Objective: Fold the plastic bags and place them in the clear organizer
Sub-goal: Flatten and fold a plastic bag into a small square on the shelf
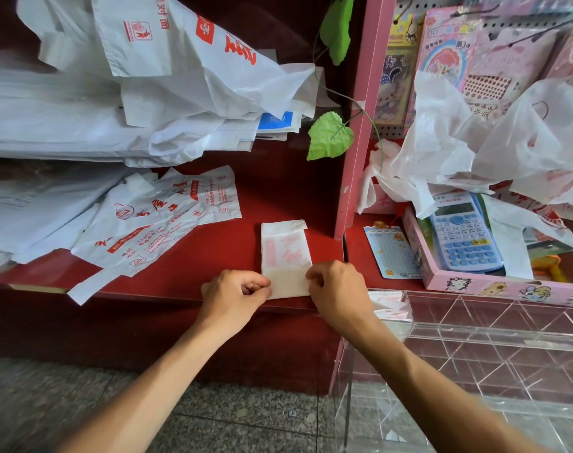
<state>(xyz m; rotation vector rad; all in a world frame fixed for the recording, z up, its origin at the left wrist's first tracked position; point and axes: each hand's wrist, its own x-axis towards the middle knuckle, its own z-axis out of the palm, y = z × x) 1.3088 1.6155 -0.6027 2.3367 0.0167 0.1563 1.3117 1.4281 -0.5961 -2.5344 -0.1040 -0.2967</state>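
Left hand (236, 289) and right hand (336, 284) pinch the folded bag's (285, 253) near corners, flattening it on the shelf (213, 276) for 1 more fold.

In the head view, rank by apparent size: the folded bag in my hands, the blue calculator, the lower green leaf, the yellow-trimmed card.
1. Folded bag and blue calculator: too close to call.
2. Lower green leaf.
3. Yellow-trimmed card, near the leaf's size, so unsure.

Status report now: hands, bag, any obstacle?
Left hand and right hand both pinch the folded bag's near edge. Bag flat on the red shelf. Clear organizer to the right, nothing blocking.
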